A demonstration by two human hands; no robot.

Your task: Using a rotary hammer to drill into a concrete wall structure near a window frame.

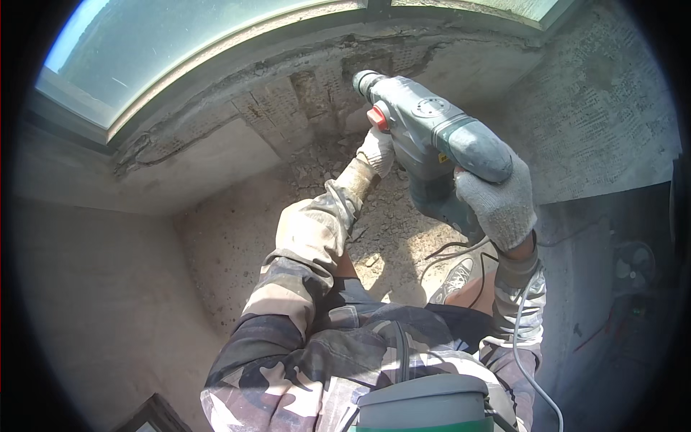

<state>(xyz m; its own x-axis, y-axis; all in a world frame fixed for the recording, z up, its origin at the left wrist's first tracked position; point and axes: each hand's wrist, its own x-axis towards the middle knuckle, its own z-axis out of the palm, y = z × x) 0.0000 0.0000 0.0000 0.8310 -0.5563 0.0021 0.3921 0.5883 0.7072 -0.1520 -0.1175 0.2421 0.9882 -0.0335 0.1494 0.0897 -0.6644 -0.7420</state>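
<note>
A dusty grey-green rotary hammer (pixel 414 108) with a red knob on its side is held up before the wall below the window. My right hand (pixel 500 205), in a pale knitted glove, is closed around its rear handle. My left hand (pixel 378 151), gloved too, is closed under the front of the tool, below the red knob; the part it grips is mostly hidden. The tool's front end points to the upper left, at the chipped wall (pixel 317 90). Whether a bit touches the wall cannot be made out.
Broken plaster rubble (pixel 374 209) covers the floor below the wall. A grey power cord (pixel 520 338) runs down by my right arm, with dark cable loops near my shoe (pixel 455 279). The window (pixel 194 50) spans the top left. A fan (pixel 633 263) stands at right.
</note>
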